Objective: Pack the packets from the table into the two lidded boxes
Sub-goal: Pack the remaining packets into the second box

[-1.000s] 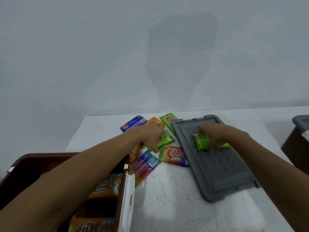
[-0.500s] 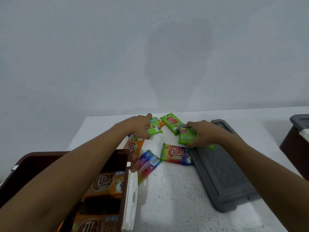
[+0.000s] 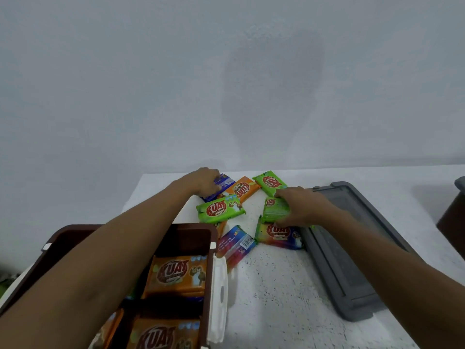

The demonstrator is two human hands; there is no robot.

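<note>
Several snack packets lie at the table's far middle. My left hand reaches over the open brown box and its fingers curl on the near end of a blue packet. My right hand grips a green packet just above a rainbow packet. Loose on the table are another green packet, an orange packet, a far green packet and a second rainbow packet. Orange packets sit inside the brown box.
The box's white latch hangs on its right wall. A grey lid lies flat on the white table under my right forearm. The second dark box shows at the right edge. A wall stands behind the table.
My left hand let go of a green packet, which now lies on the table, and moved back to the blue packet. My right hand carried its green packet left, off the grey lid.
</note>
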